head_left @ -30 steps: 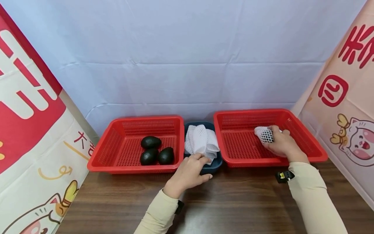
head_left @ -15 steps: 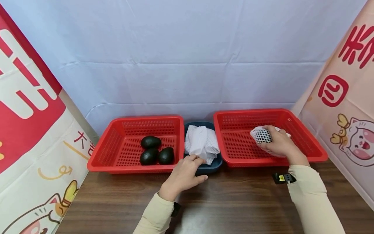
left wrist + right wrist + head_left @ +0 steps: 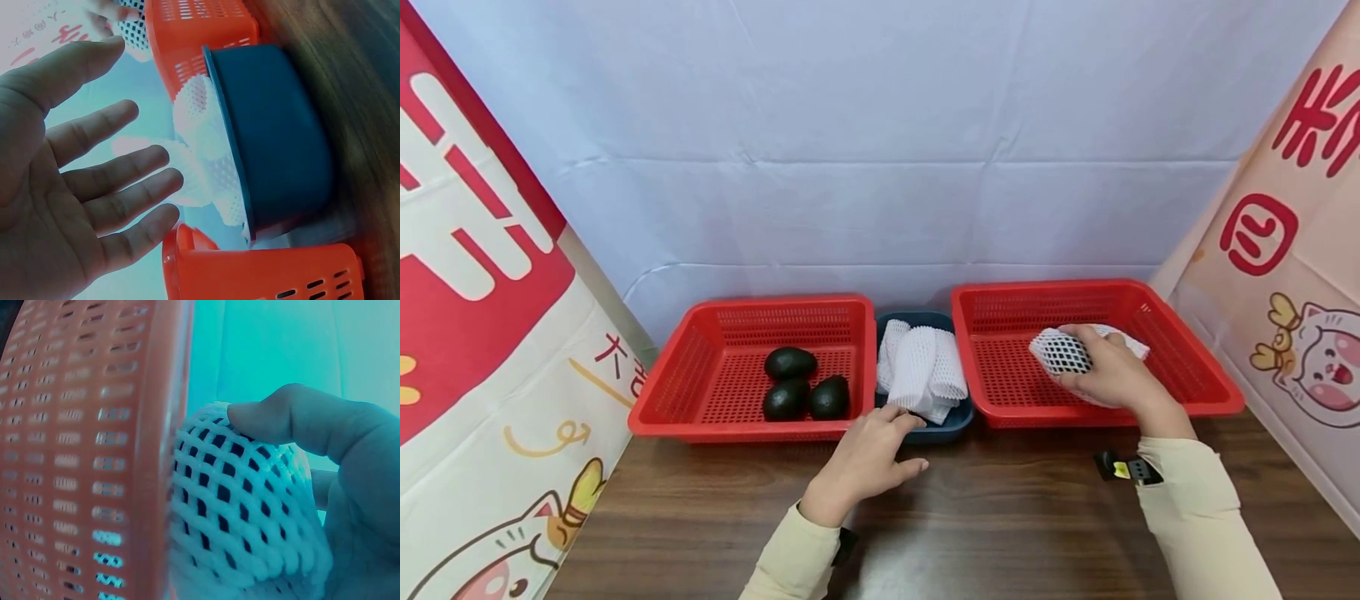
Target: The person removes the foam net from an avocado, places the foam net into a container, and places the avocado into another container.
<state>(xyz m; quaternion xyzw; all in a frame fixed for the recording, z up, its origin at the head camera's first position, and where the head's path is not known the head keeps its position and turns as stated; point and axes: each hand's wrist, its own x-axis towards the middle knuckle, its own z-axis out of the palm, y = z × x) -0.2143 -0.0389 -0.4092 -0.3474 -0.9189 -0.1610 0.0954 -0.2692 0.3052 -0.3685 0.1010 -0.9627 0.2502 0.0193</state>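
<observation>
Fingers (image 3: 1082,335) of the right hand (image 3: 1116,372): curled round a white foam-mesh sleeve (image 3: 240,515) containing a dark rounded item (image 3: 1067,357), within the rectangular red plastic basket (image 3: 1000,367) at right. Left hand (image 3: 857,462): fingers spread, holding nothing, at the near side of a dark-blue plastic tub (image 3: 951,431) of loose white foam nets (image 3: 917,367). Probable hazards: uneven grip letting the item slide from its stretchy sleeve; a stray knock shifting the tub.

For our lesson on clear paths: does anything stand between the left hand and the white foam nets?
From above, nothing visible: the white foam nets rise past the rim of the blue bin, by the left hand. A lower approach would likely meet the bin's wall.
</observation>
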